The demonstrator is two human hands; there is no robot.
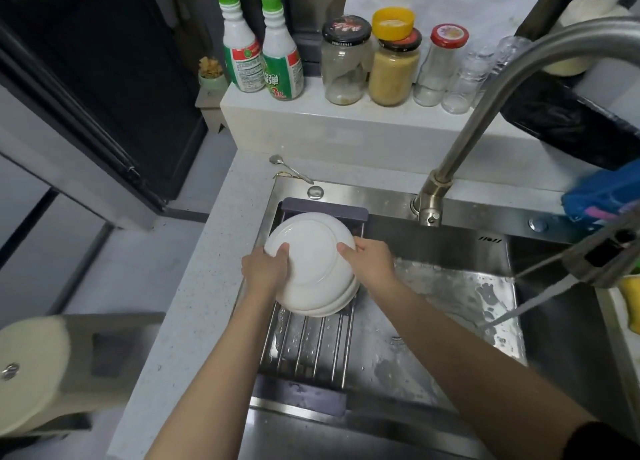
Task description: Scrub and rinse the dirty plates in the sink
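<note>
Stainless-steel rectangular sink [433,248]: set into a pale speckled stone countertop [194,297], basin floor wet, with droplets and foam patches to the right of centre.

Curved brushed-steel faucet [491,113]: mounted on the rear sink deck, arching up and to the right out of view.

Roll-out drying rack of steel rods with dark grey end bars [308,349]: spans the left part of the sink from rear rim to front rim; rods wet.

Stack of white round ceramic plates [311,262]: held upside down (foot ring facing up) over the far half of the rack, tilted, near edge lower. At least two rims visible at the lower edge; contact with the rods cannot be determined.

Left hand [265,269]: grips the left rim of the stack, thumb on the upturned base, remaining fingers hidden beneath.

Right hand [369,262]: grips the right rim likewise, thumb on top, fingers curled under the edge.

Raised white ledge [346,127] behind the sink: carries two white bottles with green caps [263,51], then three glass jars [391,65] with black, yellow and red lids, then clear glass tumblers [467,79] at the right end.

Small metal spoon [289,169]: lies on the countertop just beyond the rear left corner of the sink.
</note>
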